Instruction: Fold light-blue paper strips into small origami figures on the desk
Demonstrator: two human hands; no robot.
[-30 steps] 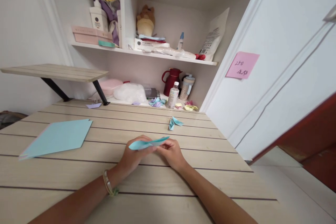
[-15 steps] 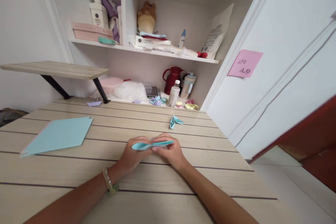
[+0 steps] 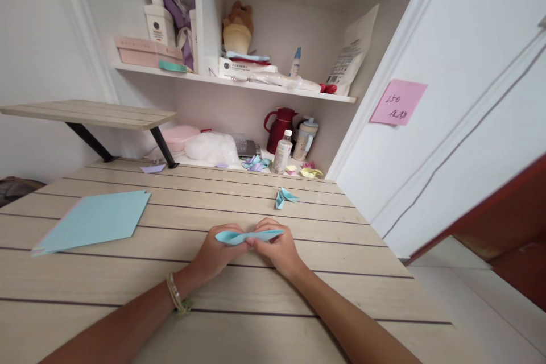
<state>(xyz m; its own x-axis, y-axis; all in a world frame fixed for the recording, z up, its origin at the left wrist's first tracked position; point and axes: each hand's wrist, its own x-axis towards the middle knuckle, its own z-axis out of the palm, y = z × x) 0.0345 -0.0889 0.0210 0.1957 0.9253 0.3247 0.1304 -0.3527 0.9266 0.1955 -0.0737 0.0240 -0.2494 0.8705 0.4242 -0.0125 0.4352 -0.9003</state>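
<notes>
Both hands grip one piece of light-blue folded paper (image 3: 239, 236), held above the table in front of me. My left hand (image 3: 217, 247) is closed on the paper's left part, where the layers bulge apart into a loop. My right hand (image 3: 279, 244) pinches it near the middle, thumb in front and fingers behind. The paper's right end narrows to a point over the right palm. Beyond the hands, a small light-blue folded paper shape (image 3: 285, 198) sits on the table. A stack of light-blue paper sheets (image 3: 96, 219) lies at the left.
The slatted wooden table (image 3: 239, 324) carries a small raised shelf (image 3: 89, 112) on black legs at the back left, with a purple paper piece (image 3: 152, 169) near it. Behind stand a clear bottle (image 3: 282, 152), a red jug (image 3: 279, 129) and several folded paper pieces (image 3: 256, 164).
The folded paper has turned slightly in my fingers, so more of its front face shows between the thumbs. Both hands stay in nearly the same place.
</notes>
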